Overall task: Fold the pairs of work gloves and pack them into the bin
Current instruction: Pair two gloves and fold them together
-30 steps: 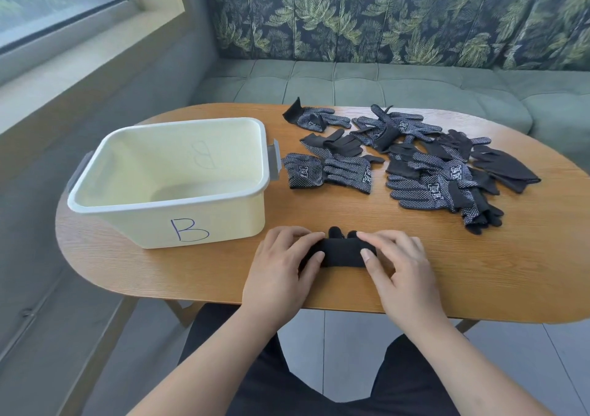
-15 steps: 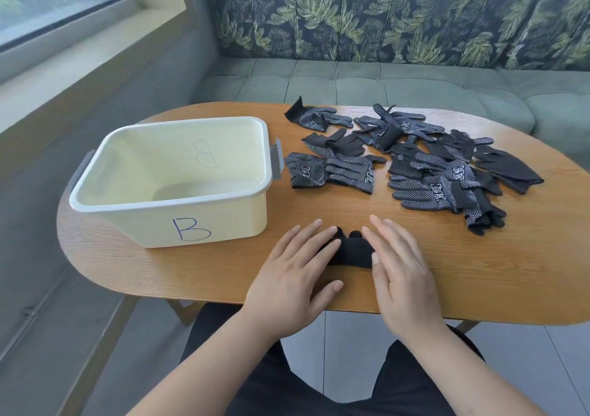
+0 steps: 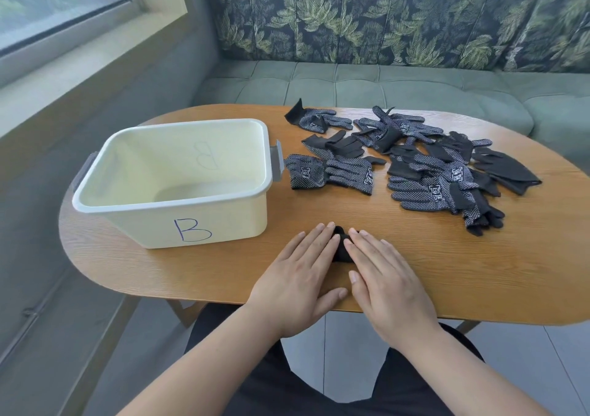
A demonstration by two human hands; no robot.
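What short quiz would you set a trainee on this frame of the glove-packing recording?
1. True or false: the left hand grips a handle of the cream bin.
2. Which letter is written on the bin's front wall? A) A B) B C) D
3. What do the left hand and the right hand both press flat on the wooden table?

Key:
1. False: it lies flat, fingers straight, near the table's front edge.
2. B.
3. The folded black glove pair; the loose dotted work gloves lie beyond it, untouched.
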